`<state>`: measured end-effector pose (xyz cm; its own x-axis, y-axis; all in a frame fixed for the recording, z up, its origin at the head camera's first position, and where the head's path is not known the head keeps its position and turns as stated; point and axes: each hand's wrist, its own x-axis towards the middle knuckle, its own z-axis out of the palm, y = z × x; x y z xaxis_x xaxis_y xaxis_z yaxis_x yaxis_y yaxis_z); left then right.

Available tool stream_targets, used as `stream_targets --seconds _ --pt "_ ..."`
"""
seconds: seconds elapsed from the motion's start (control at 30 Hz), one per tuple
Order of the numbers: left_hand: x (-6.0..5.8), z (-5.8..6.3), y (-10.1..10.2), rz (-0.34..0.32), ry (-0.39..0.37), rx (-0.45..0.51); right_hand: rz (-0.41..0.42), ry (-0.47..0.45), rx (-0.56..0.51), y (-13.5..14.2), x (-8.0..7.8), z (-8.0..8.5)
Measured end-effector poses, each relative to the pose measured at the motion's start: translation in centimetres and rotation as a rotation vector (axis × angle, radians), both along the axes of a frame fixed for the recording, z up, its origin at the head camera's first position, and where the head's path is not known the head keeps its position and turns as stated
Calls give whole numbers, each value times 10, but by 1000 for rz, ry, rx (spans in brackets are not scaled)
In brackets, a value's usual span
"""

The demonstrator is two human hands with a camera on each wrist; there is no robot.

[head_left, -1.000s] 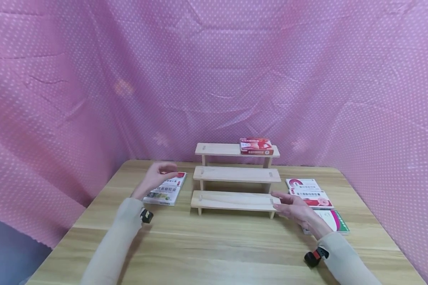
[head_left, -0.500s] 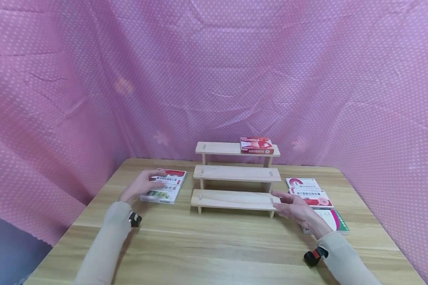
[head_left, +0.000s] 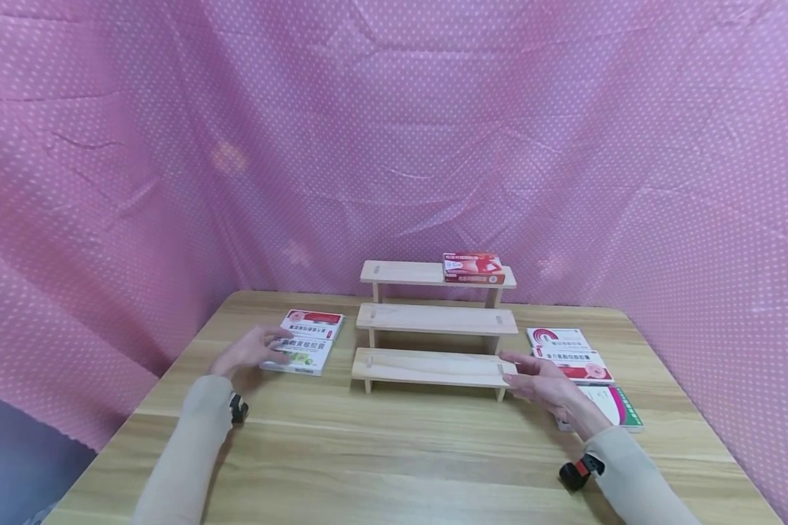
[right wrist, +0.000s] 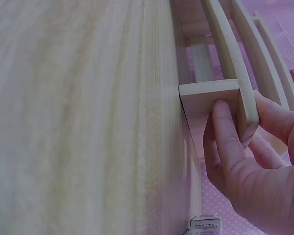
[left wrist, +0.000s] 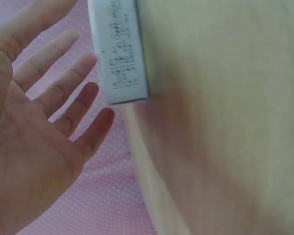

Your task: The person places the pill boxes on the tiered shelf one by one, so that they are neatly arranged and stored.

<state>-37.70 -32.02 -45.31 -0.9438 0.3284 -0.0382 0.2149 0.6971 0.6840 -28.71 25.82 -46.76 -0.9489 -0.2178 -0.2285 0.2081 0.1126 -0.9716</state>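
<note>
"Pale wood is the material of the three-step stand (head_left: 433, 319), which is placed on the table (head_left: 381, 452). What does the right hand (head_left: 551, 386) do there?"

"It pinches the right end of the lowest board (head_left: 427, 368). In the right wrist view one finger lies against the leg under this board, and other fingers are partly hidden behind the wood."

"And the left hand (head_left: 249, 350)?"

"Its fingers are spread, near the white box with green print (head_left: 305, 357). Whether they touch it, I cannot tell. The left wrist view cuts off a box at the upper edge, and its small text is too blurred for reading."

"What else is there?"

"Behind that box, a red-topped box (head_left: 314, 321). At right, the hand partly covers a green-edged box (head_left: 613, 410). On the top step lies a red box (head_left: 474, 270), only a sliver in the right wrist view."
</note>
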Motion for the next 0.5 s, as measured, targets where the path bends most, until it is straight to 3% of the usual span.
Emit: stream_targets --seconds 0.3,0.5 --pt "0 -5 -5 -61 64 -97 5 2 -21 1 0 0" --pt "2 -2 -5 -92 34 -137 0 6 9 2 -1 -1"
